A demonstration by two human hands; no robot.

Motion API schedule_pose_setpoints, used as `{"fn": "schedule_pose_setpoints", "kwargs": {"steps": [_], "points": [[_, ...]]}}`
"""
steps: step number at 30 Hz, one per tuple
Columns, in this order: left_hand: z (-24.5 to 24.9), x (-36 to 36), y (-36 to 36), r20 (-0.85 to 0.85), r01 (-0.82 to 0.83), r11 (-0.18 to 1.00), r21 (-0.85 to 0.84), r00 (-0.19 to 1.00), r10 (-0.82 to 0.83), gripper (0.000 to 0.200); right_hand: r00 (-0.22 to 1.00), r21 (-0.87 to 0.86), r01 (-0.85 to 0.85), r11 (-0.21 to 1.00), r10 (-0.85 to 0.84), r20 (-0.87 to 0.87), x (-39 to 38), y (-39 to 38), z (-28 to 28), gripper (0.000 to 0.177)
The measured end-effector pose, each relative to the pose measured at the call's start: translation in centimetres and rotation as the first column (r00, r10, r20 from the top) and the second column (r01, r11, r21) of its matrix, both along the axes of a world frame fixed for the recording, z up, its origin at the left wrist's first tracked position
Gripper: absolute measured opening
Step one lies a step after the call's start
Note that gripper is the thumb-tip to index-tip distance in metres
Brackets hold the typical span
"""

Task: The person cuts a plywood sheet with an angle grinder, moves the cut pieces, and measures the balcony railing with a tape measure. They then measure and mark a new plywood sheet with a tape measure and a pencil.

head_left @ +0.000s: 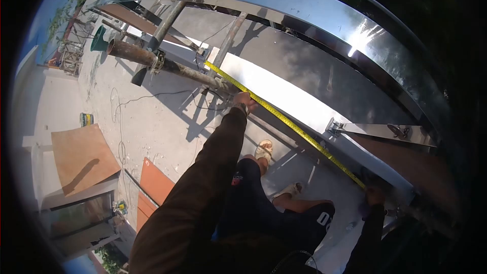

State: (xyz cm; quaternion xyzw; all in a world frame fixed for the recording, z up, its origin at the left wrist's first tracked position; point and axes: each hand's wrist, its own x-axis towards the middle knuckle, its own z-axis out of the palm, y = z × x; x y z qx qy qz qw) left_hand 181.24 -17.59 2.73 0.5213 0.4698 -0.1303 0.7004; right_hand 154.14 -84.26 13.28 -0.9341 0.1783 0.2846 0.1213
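A yellow tape measure is stretched out straight beside a long white beam. My left hand is closed at the tape's upper part, with some tape running on past it to the upper left. At the tape's lower right end my right hand is closed around it, in shadow. A shiny metal rail curves above the beam. Near the beam's right part, a metal bracket joins a metal post.
A rusty pipe and scaffold tubes cross at the upper left, near a green bucket. Cables trail over the pale floor. Brown boards lie at the left, with a paint tub nearby. My feet stand below the beam.
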Motion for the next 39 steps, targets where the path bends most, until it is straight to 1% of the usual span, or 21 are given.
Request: {"fn": "schedule_pose_setpoints", "kwargs": {"steps": [3,4,5,7,9,11,13,15,16,17,19,21,23,24,25,26,30,33,35,37,39], "points": [[-5.6,3.7,1.5,0.106,-0.095,0.992,0.088,0.991,0.085,0.024,0.987,-0.033,0.009,0.999,-0.003,0.161,2.6,1.4,-7.4,0.029],[-7.0,4.5,2.2,0.134,-0.119,0.987,0.108,0.985,0.105,0.025,0.964,-0.125,-0.062,0.99,0.092,0.249,3.2,2.7,-9.1,0.025],[-8.2,5.1,2.9,0.158,-0.14,0.982,0.124,0.98,0.12,0.027,0.963,-0.112,-0.059,0.992,0.086,0.254,3.8,4.1,-10.7,0.025],[-9.8,5.9,4.0,0.19,-0.158,0.976,0.148,0.973,0.129,0.025,0.879,-0.139,-0.039,0.99,0.1,0.467,5.4,6.8,-13.2,0.02],[-11.5,7.3,5.6,0.233,-0.197,0.967,0.162,0.96,0.157,0.024,0.848,-0.15,-0.023,0.988,0.099,0.521,6.4,9.1,-16.1,0.017],[-13.4,8.0,7.0,0.308,-0.25,0.958,0.139,0.93,0.198,0.021,0.83,-0.157,0.161,0.974,-0.048,0.556,7.4,12.1,-17.7,0.021],[-14.3,8.3,7.7,0.351,-0.191,0.968,0.164,0.928,0.124,0.02,0.821,-0.109,0.241,0.964,-0.143,0.552,8.1,13.1,-20.2,0.026],[-15.5,8.9,8.0,0.415,-0.25,0.955,0.161,0.895,0.164,0.016,0.803,0.232,0.28,0.932,-0.359,0.475,8.4,13.3,-22.3,0.031],[-16.0,9.2,8.2,0.427,-0.242,0.949,0.203,0.894,0.137,0.016,0.793,0.323,0.243,0.915,-0.379,0.477,8.3,13.8,-22.7,0.033],[-15.8,9.0,8.2,0.436,-0.237,0.94,0.246,0.893,0.111,0.016,0.789,0.326,0.258,0.909,-0.393,0.471,7.8,13.7,-23.8,0.033],[-15.7,9.1,9.7,0.444,-0.199,0.944,0.261,0.893,0.066,0.016,0.798,0.333,0.122,0.935,-0.292,0.527,7.2,14.1,-25.0,0.034],[-16.2,9.4,10.7,0.448,-0.17,0.947,0.271,0.894,0.032,0.016,0.824,0.328,0.139,0.934,-0.293,0.485,6.3,14.1,-25.7,0.034],[-16.9,10.5,10.9,0.454,-0.132,0.961,0.241,0.891,0.008,0.015,0.79,0.441,0.235,0.866,-0.435,0.432,5.2,13.2,-29.1,0.033],[-15.6,10.0,8.8,0.456,-0.189,0.95,0.25,0.888,0.057,0.014,0.791,0.442,0.241,0.864,-0.438,0.427,5.3,13.6,-28.5,0.033],[-15.8,10.2,9.0,0.425,-0.156,0.937,0.312,0.905,0.009,0.014,0.814,0.419,0.164,0.893,-0.362,0.453,5.4,14.5,-27.1,0.033],[-16.1,10.4,9.0,0.46,-0.186,0.939,0.288,0.887,0.035,0.014,0.833,0.396,0.085,0.914,-0.284,0.476,5.5,15.2,-26.4,0.032],[-16.7,11.0,10.6,0.474,-0.208,0.942,0.265,0.879,0.061,0.016,0.805,0.475,0.177,0.862,-0.405,0.434,6.1,16.5,-27.0,0.031],[-17.0,11.3,11.4,0.479,-0.22,0.945,0.244,0.874,0.08,0.015,0.861,0.516,0.249,0.82,-0.431,0.27,6.4,17.4,-26.6,0.031],[-18.0,12.0,13.9,0.494,-0.165,0.966,0.2,0.868,0.046,0.013,0.782,0.634,0.198,0.747,-0.511,0.357,6.5,18.3,-27.1,0.033],[-17.7,12.2,14.0,0.475,-0.156,0.955,0.252,0.88,0.018,0.009,0.753,0.724,0.202,0.66,-0.577,0.316,6.7,18.6,-27.0,0.035],[-18.2,12.7,15.2,0.504,-0.12,0.956,0.267,0.863,-0.033,0.009,0.774,0.636,0.296,0.712,-0.57,0.278,7.3,19.0,-25.4,0.035]]}}
